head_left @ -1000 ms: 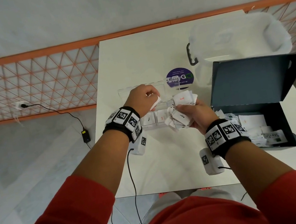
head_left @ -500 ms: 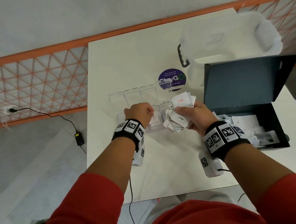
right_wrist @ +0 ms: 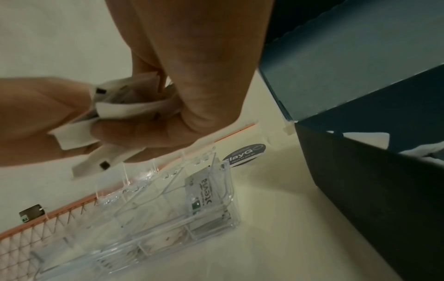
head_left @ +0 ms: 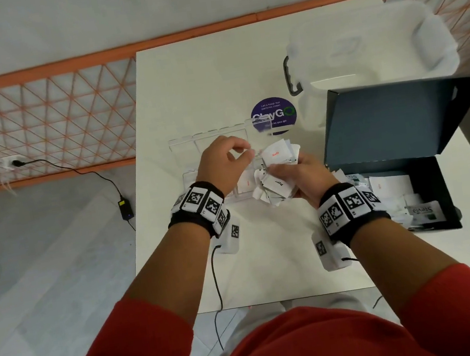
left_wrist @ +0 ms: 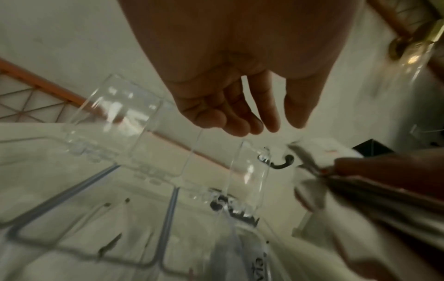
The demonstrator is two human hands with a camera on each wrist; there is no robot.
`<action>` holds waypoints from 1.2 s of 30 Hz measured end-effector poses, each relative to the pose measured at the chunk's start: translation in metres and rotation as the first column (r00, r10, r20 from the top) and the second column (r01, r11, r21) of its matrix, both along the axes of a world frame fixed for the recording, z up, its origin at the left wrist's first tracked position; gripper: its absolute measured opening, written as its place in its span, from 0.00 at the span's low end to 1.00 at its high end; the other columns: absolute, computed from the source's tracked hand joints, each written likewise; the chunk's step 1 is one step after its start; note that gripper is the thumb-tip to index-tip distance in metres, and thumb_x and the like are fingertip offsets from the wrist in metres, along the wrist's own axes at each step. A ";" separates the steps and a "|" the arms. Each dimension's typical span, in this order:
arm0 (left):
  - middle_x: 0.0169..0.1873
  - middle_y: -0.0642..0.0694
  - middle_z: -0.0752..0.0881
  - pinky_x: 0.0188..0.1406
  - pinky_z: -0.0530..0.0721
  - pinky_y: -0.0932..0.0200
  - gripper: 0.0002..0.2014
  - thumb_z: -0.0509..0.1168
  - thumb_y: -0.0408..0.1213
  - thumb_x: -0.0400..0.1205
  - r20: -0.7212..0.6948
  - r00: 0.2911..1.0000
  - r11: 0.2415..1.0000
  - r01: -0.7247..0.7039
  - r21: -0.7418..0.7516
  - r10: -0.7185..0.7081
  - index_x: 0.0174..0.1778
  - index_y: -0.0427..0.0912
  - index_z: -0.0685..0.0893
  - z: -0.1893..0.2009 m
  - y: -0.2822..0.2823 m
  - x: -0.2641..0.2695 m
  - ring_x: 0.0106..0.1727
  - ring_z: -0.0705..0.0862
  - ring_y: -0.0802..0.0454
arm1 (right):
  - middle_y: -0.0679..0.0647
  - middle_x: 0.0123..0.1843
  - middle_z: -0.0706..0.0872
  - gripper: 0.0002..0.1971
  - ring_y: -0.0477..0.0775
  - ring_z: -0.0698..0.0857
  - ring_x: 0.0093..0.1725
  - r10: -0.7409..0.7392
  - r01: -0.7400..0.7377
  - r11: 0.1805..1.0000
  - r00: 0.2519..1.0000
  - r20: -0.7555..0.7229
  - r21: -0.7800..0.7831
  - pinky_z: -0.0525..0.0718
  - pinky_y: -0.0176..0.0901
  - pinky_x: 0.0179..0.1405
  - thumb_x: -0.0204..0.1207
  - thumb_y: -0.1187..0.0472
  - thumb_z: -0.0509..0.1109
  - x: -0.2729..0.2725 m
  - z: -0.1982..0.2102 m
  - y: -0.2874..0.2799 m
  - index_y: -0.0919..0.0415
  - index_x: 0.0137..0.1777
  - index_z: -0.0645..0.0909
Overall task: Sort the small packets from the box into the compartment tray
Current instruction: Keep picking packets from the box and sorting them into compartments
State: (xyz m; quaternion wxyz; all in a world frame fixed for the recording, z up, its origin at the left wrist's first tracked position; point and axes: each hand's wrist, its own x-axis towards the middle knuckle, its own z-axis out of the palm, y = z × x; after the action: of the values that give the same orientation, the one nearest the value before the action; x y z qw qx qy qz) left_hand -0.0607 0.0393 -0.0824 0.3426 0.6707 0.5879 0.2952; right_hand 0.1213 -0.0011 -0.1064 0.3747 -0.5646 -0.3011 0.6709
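While the right hand point(head_left: 297, 177) clutches a loose fan of salt and pepper packets point(head_left: 276, 174) above the clear compartment tray point(right_wrist: 168, 209), the left hand point(head_left: 225, 161) hovers beside it, fingers loosely curled and empty. More packets lie in the dark box point(head_left: 431, 194). Plucking one could drag its neighbours out, spilling them into the wrong compartments.

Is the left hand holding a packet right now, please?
No: in the left wrist view the left hand hangs above the tray with loosely curled fingers and nothing between them.
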 end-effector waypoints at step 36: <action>0.46 0.47 0.89 0.46 0.81 0.63 0.08 0.68 0.35 0.80 -0.293 0.948 0.959 0.036 -0.280 -0.121 0.53 0.44 0.88 -0.028 0.012 -0.005 0.45 0.86 0.51 | 0.55 0.45 0.92 0.06 0.55 0.91 0.41 -0.060 0.054 0.997 0.993 -0.099 -0.058 0.88 0.49 0.35 0.83 0.60 0.70 0.006 0.003 -0.001 0.56 0.57 0.84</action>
State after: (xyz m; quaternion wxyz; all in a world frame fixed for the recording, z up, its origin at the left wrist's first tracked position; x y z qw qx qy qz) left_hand -0.0662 0.0509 -0.1102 0.3473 0.6782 0.6414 0.0899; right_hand 0.1269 -0.0020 -0.1030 0.3925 -0.5487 -0.2469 0.6957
